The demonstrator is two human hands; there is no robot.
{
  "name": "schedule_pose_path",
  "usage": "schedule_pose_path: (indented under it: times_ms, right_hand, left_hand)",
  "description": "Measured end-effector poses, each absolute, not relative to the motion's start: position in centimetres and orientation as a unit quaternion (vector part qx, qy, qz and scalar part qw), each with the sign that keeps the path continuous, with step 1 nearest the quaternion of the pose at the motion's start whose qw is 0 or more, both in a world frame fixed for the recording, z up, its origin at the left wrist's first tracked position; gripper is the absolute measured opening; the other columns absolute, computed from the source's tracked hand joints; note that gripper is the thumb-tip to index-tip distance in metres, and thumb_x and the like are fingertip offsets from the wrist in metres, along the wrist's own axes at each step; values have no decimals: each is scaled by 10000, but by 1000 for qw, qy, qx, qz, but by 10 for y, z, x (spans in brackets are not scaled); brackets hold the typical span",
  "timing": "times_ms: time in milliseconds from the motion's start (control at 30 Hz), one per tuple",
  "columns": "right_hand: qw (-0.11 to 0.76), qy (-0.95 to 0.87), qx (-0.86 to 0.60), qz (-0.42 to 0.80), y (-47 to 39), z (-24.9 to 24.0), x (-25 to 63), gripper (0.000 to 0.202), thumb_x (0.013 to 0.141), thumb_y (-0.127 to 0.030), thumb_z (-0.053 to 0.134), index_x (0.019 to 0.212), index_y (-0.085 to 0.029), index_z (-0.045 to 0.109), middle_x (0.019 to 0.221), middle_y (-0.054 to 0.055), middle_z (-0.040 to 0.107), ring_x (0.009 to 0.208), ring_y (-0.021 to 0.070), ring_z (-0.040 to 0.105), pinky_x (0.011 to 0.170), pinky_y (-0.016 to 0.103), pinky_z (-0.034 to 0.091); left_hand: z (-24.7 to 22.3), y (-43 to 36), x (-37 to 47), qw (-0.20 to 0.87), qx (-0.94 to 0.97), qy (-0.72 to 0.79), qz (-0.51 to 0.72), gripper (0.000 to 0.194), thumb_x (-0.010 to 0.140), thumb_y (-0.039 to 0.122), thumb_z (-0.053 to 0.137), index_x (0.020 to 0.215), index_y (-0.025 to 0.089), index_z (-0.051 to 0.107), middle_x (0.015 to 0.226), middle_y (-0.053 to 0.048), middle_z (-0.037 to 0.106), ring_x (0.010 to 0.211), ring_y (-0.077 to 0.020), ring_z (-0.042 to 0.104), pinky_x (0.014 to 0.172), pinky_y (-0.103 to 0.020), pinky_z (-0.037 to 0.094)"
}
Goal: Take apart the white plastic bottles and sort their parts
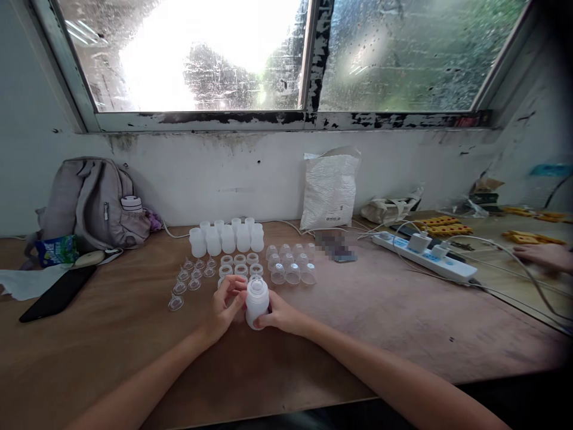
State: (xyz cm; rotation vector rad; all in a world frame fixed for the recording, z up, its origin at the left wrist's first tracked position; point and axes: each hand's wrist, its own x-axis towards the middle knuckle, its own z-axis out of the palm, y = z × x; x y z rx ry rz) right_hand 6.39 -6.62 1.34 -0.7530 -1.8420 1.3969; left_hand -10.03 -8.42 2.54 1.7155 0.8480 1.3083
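White plastic bottle [256,303] — right hand [281,315] fingers clamped round its base, left hand [222,310] fingers pinching its top.

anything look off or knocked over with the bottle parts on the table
Nothing stands out. The bottles, rings, teats and domed caps sit upright in tidy groups; both hands hold one bottle upright.

Translucent white bottle [256,303], grey backpack [92,202]

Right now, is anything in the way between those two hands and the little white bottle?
Nothing visible: the right hand grips the white bottle at its base, and the left hand touches its top.
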Motion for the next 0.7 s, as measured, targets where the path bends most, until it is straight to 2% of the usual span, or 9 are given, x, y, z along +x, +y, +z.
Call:
schedule_pose_path:
  times_ms: [100, 233, 333, 533, 600, 700]
  right_hand:
    - [343, -707, -286, 549, -66, 14, 64, 485, 513, -71, 616, 972, -172, 501, 853, -16, 525, 743, 129, 478, 670, 235, 388]
    - [345, -706, -280, 552, -66, 14, 64, 455, 515, -68, 608, 945, -173, 503, 816, -26, 522, 717, 120, 473, 642, 220, 386]
    - [343, -705, -282, 553, -66, 14, 63, 435, 512, -70, 611, 922, -168, 503, 805, -28, 520, 709, 119, 475, 623, 214, 385]
    - [334, -708, -297, 547, -69, 18, 64, 380, 531, -87, 614, 892, -153, 515, 765, -32, 521, 695, 119, 477, 614, 218, 383]
    - [342, -722, -315, 512, -71, 18, 65, 441, 534, -117, 645, 952, -160, 510, 821, -19, 538, 747, 140, 490, 662, 246, 396]
    - [362, -747, -330, 449, -73, 17, 65, 572, 535, -159, 678, 1068, -184, 471, 912, -3, 548, 823, 165, 496, 733, 283, 400]
  left_hand:
    - [25, -86, -98, 411, 656, 345, 531, 212, 832, 348, 425, 966, 184, 441, 797, -30, 573, 703, -137, 527, 660, -255, 416]
    - [26, -89, -97, 412, 662, 351, 519, 265, 795, 364, 487, 986, 186, 439, 795, -23, 559, 714, -144, 531, 665, -257, 419]
    - [26, -90, -98, 401, 663, 359, 520, 238, 825, 364, 432, 987, 191, 438, 761, -11, 555, 675, -132, 523, 668, -260, 413]
    - [26, -89, -99, 372, 682, 369, 510, 256, 823, 360, 440, 1016, 194, 440, 771, -15, 547, 736, -148, 509, 709, -269, 403]
    - [25, -89, -99, 372, 678, 376, 510, 254, 836, 367, 407, 1017, 193, 449, 772, -20, 555, 743, -154, 512, 722, -278, 400]
    - [25, -89, -98, 365, 692, 375, 497, 310, 790, 391, 480, 1028, 192, 479, 898, -51, 570, 838, -182, 511, 772, -297, 397]
